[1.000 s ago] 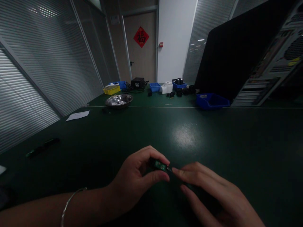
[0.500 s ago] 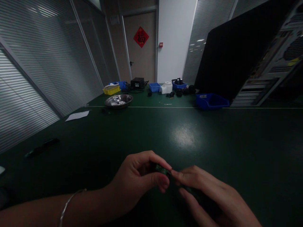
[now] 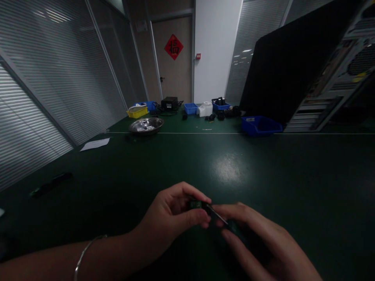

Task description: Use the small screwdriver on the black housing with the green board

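My left hand [image 3: 171, 218] is closed, with a small green circuit-board piece [image 3: 195, 204] pinched between thumb and index finger. White markings show on the board's side; the fingers hide the rest. My right hand [image 3: 260, 234] is closed around the dark handle of a screwdriver [image 3: 219, 216]. Its thin metal shaft points up and left, and the tip meets the right end of the board piece. Shadow and fingers cover much of the handle. Both hands are just above the dark green table [image 3: 164, 164].
A black and green elongated object [image 3: 51, 184] lies at the left, near a white paper [image 3: 95, 144]. Farther back stand a metal bowl [image 3: 146, 125] with small white pieces, a blue bin [image 3: 260, 127], a yellow basket [image 3: 137, 113] and a computer case [image 3: 281, 66] at the right.
The screwdriver shaft, hidden before, now shows between my hands against the board piece. My left hand has turned the piece slightly and risen a little.
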`<state>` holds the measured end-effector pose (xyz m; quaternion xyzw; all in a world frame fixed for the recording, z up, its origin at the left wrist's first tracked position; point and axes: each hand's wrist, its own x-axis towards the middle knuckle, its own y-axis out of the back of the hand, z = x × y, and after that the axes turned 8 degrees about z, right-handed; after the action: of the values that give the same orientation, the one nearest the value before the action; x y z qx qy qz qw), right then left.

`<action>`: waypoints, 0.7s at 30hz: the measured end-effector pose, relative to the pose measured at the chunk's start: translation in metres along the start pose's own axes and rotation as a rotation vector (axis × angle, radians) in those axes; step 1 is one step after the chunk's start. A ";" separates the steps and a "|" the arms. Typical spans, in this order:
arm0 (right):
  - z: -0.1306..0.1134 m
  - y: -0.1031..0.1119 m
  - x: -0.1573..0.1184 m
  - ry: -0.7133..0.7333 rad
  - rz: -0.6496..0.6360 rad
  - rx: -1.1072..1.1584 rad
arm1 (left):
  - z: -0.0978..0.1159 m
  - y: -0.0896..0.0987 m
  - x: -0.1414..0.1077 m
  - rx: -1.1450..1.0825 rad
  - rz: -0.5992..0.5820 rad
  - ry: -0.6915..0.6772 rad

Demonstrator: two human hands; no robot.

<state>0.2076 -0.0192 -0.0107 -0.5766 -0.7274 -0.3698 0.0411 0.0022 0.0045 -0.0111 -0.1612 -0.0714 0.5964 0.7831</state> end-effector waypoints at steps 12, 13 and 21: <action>0.001 -0.002 -0.001 0.103 0.045 -0.068 | -0.007 0.003 0.003 -0.125 -0.064 0.063; 0.000 -0.001 -0.001 0.099 0.041 -0.065 | -0.007 0.003 0.004 -0.117 -0.078 0.066; 0.003 0.003 -0.005 0.083 0.045 -0.096 | -0.002 0.001 0.002 0.046 -0.038 -0.025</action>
<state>0.2127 -0.0216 -0.0136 -0.5783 -0.6933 -0.4269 0.0518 0.0020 0.0067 -0.0132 -0.1343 -0.0706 0.5850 0.7967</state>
